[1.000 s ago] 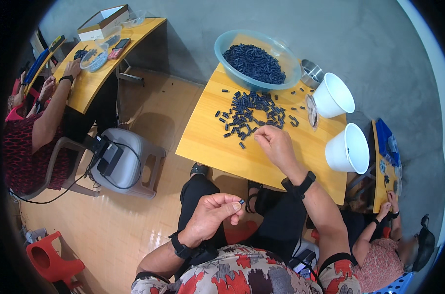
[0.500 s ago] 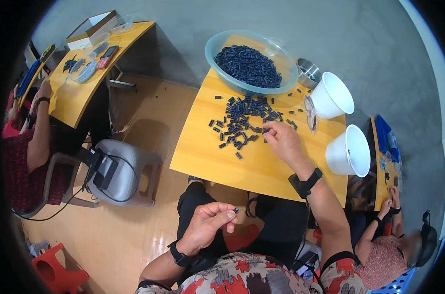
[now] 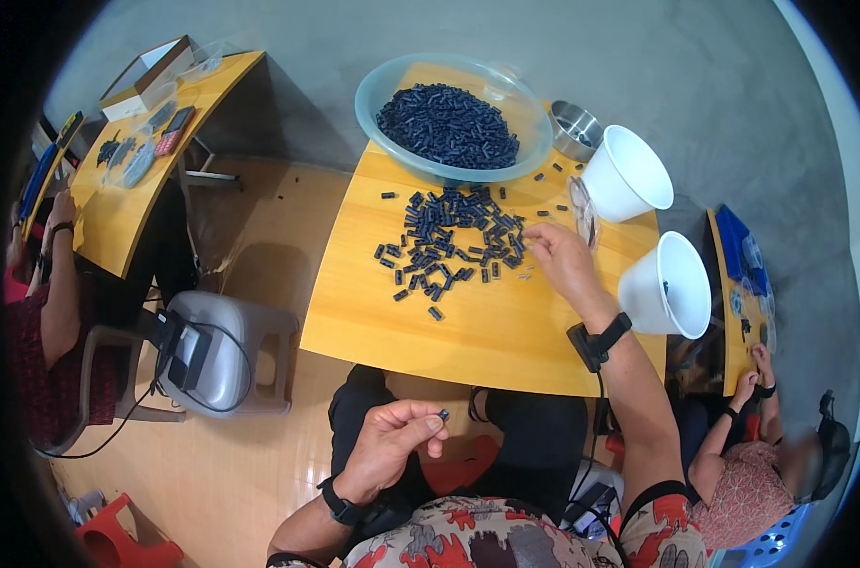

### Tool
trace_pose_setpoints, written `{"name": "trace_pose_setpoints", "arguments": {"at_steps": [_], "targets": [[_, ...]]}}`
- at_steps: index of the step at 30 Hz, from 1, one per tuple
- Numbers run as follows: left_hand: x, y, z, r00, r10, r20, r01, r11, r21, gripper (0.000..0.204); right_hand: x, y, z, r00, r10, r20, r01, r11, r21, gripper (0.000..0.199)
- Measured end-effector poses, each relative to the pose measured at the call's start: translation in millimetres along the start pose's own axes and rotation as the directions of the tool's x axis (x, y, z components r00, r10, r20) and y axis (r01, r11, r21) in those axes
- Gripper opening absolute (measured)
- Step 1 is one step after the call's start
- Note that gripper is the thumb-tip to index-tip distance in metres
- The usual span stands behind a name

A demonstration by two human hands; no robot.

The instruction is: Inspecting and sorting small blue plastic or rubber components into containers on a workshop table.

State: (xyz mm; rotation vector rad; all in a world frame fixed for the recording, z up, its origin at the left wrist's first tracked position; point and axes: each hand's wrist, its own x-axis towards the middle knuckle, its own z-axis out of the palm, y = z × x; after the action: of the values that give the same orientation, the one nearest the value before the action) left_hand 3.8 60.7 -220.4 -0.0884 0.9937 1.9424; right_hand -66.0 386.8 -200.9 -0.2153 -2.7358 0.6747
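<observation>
My left hand (image 3: 392, 445), above my lap, pinches a small dark plastic piece (image 3: 443, 415) between thumb and forefinger. My right hand (image 3: 561, 260) reaches over the yellow table, its fingers pressed together at the right edge of a loose pile of small black cylindrical parts (image 3: 435, 222). Whatever sits between those fingertips is too small to make out. Tiny thin bits (image 3: 525, 272) lie on the tabletop beside that hand. Behind the pile, a translucent bluish basin (image 3: 362, 104) holds many more of the same black parts.
A metal bowl (image 3: 591, 144) and two white tubs (image 3: 638, 170) line the table's right side; dark bits show in the nearer tub. A clear shallow dish (image 3: 584, 210) lies beside the far tub. People work at side tables, left and right. A grey stool (image 3: 231, 341) carries a black cabled box.
My right hand has shifted from the front of the pile toward its right edge. The whole view has turned slightly. My left hand keeps its pinch on the small piece.
</observation>
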Motion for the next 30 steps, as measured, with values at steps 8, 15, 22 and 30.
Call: {"name": "trace_pose_setpoints", "arguments": {"at_steps": [8, 15, 22, 30], "targets": [[2.6, 0.0, 0.2, 0.999, 0.009, 0.031, -0.009, 1.0, -0.01, 0.012, 6.5, -15.0, 9.8, 0.996, -0.082, 0.031, 0.083, 0.996, -0.034, 0.007], [3.9, 0.6, -0.3, 1.0, 0.014, 0.011, -0.014, 1.0, 0.002, 0.01, 6.2, -9.4, 6.7, 0.996, -0.067, 0.06, 0.07, 0.996, -0.056, 0.007], [5.8, 1.4, -0.7, 1.0, 0.007, 0.005, -0.007, 1.0, 0.005, 0.01, 4.3, -3.7, 3.7, 0.994, -0.106, -0.033, 0.106, 0.994, 0.023, 0.007], [7.1, 3.2, 0.2, 1.0, -0.001, -0.008, 0.002, 1.0, 0.013, 0.01, 9.8, 22.3, -9.9, 0.999, 0.014, -0.04, -0.014, 1.0, -0.004, 0.009]]}}
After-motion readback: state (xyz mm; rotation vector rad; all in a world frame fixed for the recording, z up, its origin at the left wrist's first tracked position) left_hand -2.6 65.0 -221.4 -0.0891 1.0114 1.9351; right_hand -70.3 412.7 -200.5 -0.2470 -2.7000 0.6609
